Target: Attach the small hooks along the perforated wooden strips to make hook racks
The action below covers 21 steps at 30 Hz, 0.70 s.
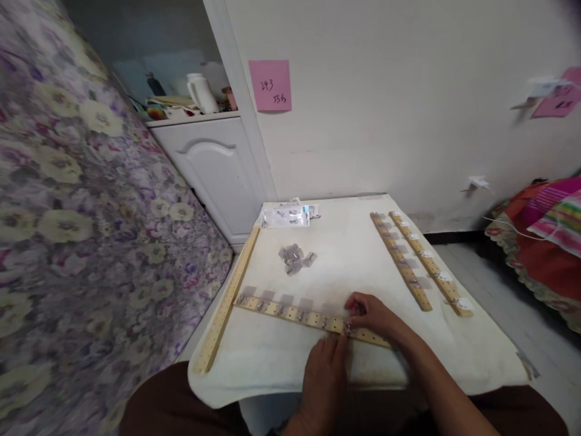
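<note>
A narrow wooden strip with holes [290,313] lies across the near part of the table, bearing a row of small metal clips [300,314] with clear plastic tabs. My right hand [372,315] pinches at a clip [348,329] near the strip's right end, thumb and forefinger closed on it. My left hand [324,366] comes from the near side, its closed fingertips against the strip's edge beside that same clip. What lies between the left fingertips is partly hidden. A loose pile of clear-tabbed pieces [293,257] sits farther back on the table.
Two more wooden strips fitted with pieces, an inner strip [399,260] and an outer strip [431,266], lie at the right. A bare strip [227,303] runs along the table's left edge. Clear packaging [285,215] is at the back. A floral curtain [91,212] hangs left.
</note>
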Tool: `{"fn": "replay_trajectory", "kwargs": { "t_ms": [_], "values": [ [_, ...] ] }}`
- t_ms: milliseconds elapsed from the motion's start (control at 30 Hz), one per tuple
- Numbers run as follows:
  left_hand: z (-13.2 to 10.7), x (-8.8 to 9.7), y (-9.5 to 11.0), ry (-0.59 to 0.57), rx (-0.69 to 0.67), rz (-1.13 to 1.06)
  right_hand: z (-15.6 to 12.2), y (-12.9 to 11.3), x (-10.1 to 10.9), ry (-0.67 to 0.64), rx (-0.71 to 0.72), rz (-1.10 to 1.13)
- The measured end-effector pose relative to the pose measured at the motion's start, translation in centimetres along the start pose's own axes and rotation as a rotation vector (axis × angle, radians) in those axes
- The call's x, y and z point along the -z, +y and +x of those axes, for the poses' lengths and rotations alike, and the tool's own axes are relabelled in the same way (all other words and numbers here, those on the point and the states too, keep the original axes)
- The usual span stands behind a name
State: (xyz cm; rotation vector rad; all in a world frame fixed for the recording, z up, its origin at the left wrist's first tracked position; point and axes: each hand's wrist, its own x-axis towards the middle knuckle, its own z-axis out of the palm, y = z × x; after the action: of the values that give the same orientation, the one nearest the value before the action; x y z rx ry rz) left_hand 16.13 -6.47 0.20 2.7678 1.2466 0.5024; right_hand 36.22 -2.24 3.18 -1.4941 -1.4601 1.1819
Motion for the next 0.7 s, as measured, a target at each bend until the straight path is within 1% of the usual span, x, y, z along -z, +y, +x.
{"fn": "replay_trajectory", "kwargs": {
  "t_ms": [233, 367, 467, 567, 633, 700],
  "values": [
    [0.0, -0.1, 0.0, 0.045, 0.005, 0.024, -0.1, 0.2, 0.1, -0.027, 0.001, 0.09],
    [-0.1, -0.4, -0.1, 0.069, 0.012, 0.027, -0.2, 0.6, 0.1, -0.017, 0.0, 0.104],
    [-0.3, -0.7, -0.3, 0.074, 0.011, 0.002, -0.2, 1.0, 0.2, 0.038, 0.015, 0.117],
    [-0.7, -1.1, -0.7, 0.114, 0.016, -0.026, 0.2, 1.2, 0.4, 0.109, -0.011, 0.083],
    [-0.9, -1.5, -1.0, 0.152, -0.001, -0.049, 0.9, 1.0, 0.6, 0.132, -0.008, 0.045],
    [-1.1, -2.1, -1.2, 0.166, -0.028, -0.091, 2.2, 0.4, 0.6, 0.138, 0.016, 0.01]
  ]
}}
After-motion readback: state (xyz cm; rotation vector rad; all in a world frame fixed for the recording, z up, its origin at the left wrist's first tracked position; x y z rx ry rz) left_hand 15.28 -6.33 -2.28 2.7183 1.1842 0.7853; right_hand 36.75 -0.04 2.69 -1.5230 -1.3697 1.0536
